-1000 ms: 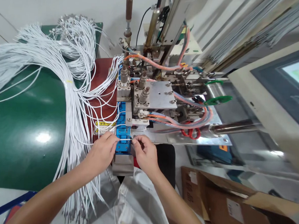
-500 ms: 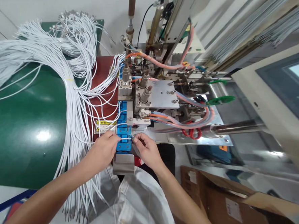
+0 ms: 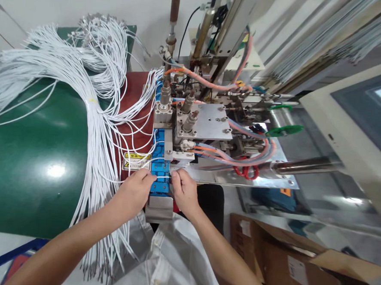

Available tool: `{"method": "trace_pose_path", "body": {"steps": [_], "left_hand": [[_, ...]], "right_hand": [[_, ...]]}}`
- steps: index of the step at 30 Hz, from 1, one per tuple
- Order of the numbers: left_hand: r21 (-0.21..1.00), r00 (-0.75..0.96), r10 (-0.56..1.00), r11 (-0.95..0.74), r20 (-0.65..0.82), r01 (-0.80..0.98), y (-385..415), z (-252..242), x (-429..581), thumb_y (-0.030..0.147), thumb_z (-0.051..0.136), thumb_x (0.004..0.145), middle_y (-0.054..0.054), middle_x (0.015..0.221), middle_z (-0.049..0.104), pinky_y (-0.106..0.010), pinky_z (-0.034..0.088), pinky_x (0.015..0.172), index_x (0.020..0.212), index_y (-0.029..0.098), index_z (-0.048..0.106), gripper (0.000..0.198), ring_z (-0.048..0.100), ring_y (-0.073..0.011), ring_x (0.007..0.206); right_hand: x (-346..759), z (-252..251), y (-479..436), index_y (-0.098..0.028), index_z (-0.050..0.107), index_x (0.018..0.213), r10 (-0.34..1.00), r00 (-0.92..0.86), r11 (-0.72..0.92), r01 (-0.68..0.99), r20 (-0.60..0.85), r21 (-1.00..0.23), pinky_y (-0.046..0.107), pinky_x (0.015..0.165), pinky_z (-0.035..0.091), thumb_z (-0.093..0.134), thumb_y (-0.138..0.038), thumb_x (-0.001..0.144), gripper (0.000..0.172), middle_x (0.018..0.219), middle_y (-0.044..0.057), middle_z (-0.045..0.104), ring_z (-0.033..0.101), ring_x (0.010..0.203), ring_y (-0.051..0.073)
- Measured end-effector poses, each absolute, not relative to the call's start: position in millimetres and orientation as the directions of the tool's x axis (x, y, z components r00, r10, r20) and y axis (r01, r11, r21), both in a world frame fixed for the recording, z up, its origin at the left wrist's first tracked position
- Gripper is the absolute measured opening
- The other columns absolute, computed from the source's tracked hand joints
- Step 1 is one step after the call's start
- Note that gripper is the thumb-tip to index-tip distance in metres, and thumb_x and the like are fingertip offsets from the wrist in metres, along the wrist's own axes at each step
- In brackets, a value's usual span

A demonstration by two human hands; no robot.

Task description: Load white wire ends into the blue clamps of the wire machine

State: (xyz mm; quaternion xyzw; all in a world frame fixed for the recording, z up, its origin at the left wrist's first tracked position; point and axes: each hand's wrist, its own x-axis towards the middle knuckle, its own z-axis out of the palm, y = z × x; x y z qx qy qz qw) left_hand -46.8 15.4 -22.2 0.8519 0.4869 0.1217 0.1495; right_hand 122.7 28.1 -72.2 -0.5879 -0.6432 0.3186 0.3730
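Note:
A white cable (image 3: 163, 177) lies across one of the blue fixture blocks (image 3: 160, 187) at the machine's near end. My left hand (image 3: 139, 189) pinches this cable just left of the block. At its right end, my right hand (image 3: 185, 190) has its thumb and fingers closed around the tip, which they hide. Other white cables from the large bundle (image 3: 94, 154) run into the blue blocks farther back. Below my hands is a bent metal plate (image 3: 159, 209).
The machine (image 3: 207, 122) with orange and clear hoses stands ahead. A wire spool (image 3: 284, 122) with green flanges sits to its right, near a screen (image 3: 373, 102). On the left is a green table (image 3: 30, 171); cardboard boxes (image 3: 276, 259) stand lower right.
My right fingers have curled in more tightly at the cable's end. The left hand keeps its pinch on the cable. The whole view has shifted slightly.

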Motion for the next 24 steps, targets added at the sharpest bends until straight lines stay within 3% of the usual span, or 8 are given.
{"method": "trace_pose_path", "body": {"steps": [4, 9, 12, 15, 19, 24], "left_hand": [[0.248, 0.531, 0.841, -0.539, 0.103, 0.805, 11, -17, -43, 0.003, 0.034, 0.082, -0.011, 0.093, 0.059, -0.039, 0.05, 0.078, 0.107, 0.012, 0.055, 0.033, 0.057, -0.0223, 0.087], [0.137, 0.557, 0.83, -0.556, 0.033, 0.82, 10, -9, -41, 0.003, 0.035, 0.083, -0.013, 0.096, 0.065, -0.043, 0.047, 0.084, 0.108, 0.011, 0.056, 0.033, 0.057, -0.0245, 0.092], [0.14, 0.59, 0.807, -0.588, 0.027, 0.797, 8, -2, -48, 0.002, 0.035, 0.084, -0.016, 0.111, 0.061, -0.044, 0.043, 0.091, 0.116, 0.008, 0.052, 0.036, 0.053, -0.0265, 0.106], [0.179, 0.664, 0.747, -0.658, 0.034, 0.731, 3, 6, -64, 0.01, 0.039, 0.088, -0.015, 0.124, 0.053, -0.046, 0.037, 0.099, 0.118, 0.011, 0.05, 0.032, 0.039, -0.028, 0.123], [0.331, 0.775, 0.616, -0.709, -0.141, 0.623, -5, 12, -92, 0.022, 0.053, 0.085, -0.008, 0.113, 0.056, -0.039, 0.043, 0.096, 0.095, 0.019, 0.06, 0.013, 0.045, -0.0228, 0.116], [0.287, 0.772, 0.616, -0.72, -0.157, 0.632, -12, 9, -102, 0.021, 0.06, 0.08, -0.007, 0.11, 0.056, -0.048, 0.029, 0.105, 0.08, 0.019, 0.061, 0.002, 0.045, -0.0237, 0.115]], "right_hand": [[119, -74, 26, -0.022, 0.03, 0.057, 0.998, 0.033, 0.027, 0.418, 0.046, -0.908, 0.023, 0.05, 0.029, 0.036, -0.033, 0.087, 0.033, 0.053, -0.006, 0.032, 0.035, 0.05, 0.011], [126, -74, 30, -0.02, 0.039, 0.056, 0.994, 0.086, -0.086, 0.318, -0.062, -0.944, 0.023, 0.052, 0.032, 0.041, -0.042, 0.085, 0.036, 0.053, -0.005, 0.038, 0.039, 0.052, 0.011], [134, -72, 31, -0.019, 0.048, 0.06, 0.975, 0.203, -0.129, 0.176, -0.093, -0.976, 0.024, 0.052, 0.034, 0.04, -0.047, 0.085, 0.038, 0.053, -0.004, 0.042, 0.04, 0.052, 0.011], [143, -70, 30, -0.017, 0.052, 0.061, 0.971, 0.218, -0.116, 0.052, -0.102, -0.992, 0.024, 0.049, 0.033, 0.042, -0.05, 0.084, 0.041, 0.053, -0.003, 0.044, 0.04, 0.05, 0.011], [150, -72, 26, -0.017, 0.052, 0.058, 0.968, 0.222, -0.113, -0.035, -0.118, -0.993, 0.023, 0.046, 0.031, 0.045, -0.051, 0.083, 0.043, 0.052, -0.003, 0.045, 0.038, 0.047, 0.01], [150, -71, 22, -0.017, 0.052, 0.057, 0.969, 0.207, -0.124, -0.053, -0.132, -0.991, 0.023, 0.046, 0.032, 0.046, -0.049, 0.084, 0.042, 0.052, -0.003, 0.045, 0.038, 0.048, 0.009]]}}
